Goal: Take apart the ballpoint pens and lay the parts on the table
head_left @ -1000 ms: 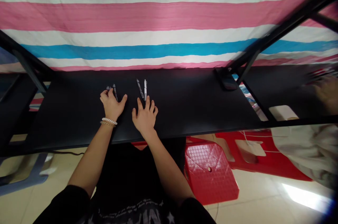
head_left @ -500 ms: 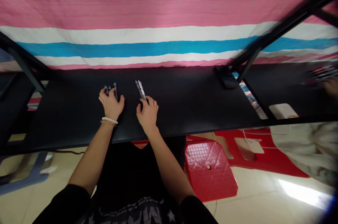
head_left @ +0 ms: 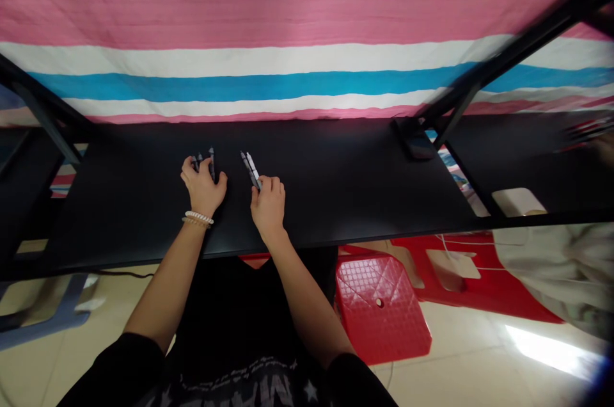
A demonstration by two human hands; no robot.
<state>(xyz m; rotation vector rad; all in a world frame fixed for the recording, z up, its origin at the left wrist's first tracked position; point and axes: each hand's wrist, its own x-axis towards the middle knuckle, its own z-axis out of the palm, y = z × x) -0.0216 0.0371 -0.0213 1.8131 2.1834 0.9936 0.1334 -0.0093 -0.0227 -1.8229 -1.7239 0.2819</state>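
Note:
My left hand [head_left: 204, 189] rests on the black table [head_left: 336, 183] with its fingers curled over several dark pens [head_left: 212, 162]. The tips of these pens stick out past the fingers; their lower parts are hidden under the palm. To the right, my right hand [head_left: 269, 205] is closed on two pens lying side by side. One is a white pen [head_left: 252, 165], the other a dark grey pen [head_left: 246, 161]. Both point away from me and lean a little left, and their near ends are hidden in the hand.
A black object [head_left: 416, 139] lies at the table's back right, by a black metal frame [head_left: 460, 112]. Striped cloth [head_left: 288, 16] hangs behind. A red stool [head_left: 384, 311] stands to my right. At the far right, a blurred hand of another person [head_left: 605, 144] is at the neighbouring table.
My right hand has closed more firmly around its two pens, and their far ends have swung slightly left and nearer. My left hand has stayed nearly still over its pens.

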